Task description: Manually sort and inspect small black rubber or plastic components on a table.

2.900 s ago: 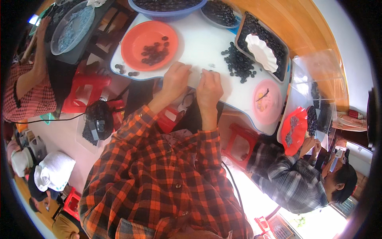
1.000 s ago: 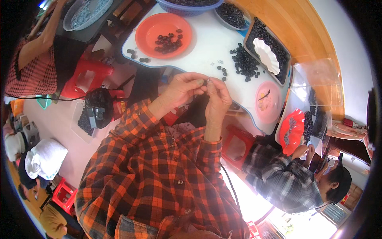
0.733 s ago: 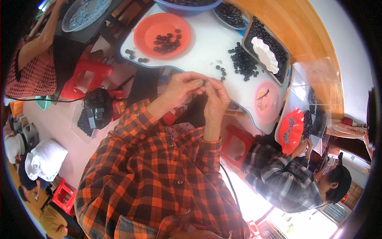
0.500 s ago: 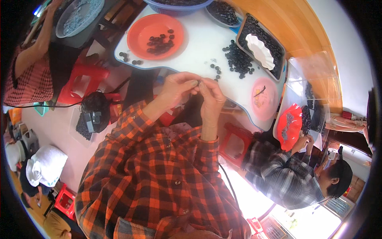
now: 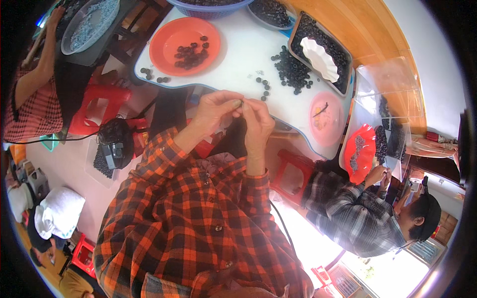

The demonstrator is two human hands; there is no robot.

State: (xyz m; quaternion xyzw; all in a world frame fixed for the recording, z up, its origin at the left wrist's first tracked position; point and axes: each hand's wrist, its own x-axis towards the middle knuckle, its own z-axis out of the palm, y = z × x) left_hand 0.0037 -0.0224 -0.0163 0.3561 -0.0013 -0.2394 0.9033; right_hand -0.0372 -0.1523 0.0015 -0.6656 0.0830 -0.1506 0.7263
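My left hand [image 5: 216, 110] and my right hand [image 5: 258, 120] meet in front of my chest, just off the near edge of the white table [image 5: 238, 57]. Thumbs and forefingers of both pinch a small dark piece [image 5: 242, 104], mostly covered by the fingertips; its exact kind is too small to make out. Beyond them a few loose round black pieces [image 5: 266, 87] lie on the tabletop. Farther right is a heap of similar black pieces [image 5: 293, 72]. An orange basin [image 5: 160, 42] at the left holds several dark pieces.
A tray of black pieces [image 5: 346, 84] with a white scalloped dish [image 5: 318, 57] stands at the back right. Nearer is a pink plate [image 5: 318, 136]. A co-worker in grey plaid [image 5: 360, 221] sits at the right by a red dish [image 5: 365, 154]. Red stools [image 5: 293, 175] stand around.
The view has shifted slightly, so the table and its contents sit a little farther left. Both hands stay together, fingertips still pinching, with only a small shift of the fingers.
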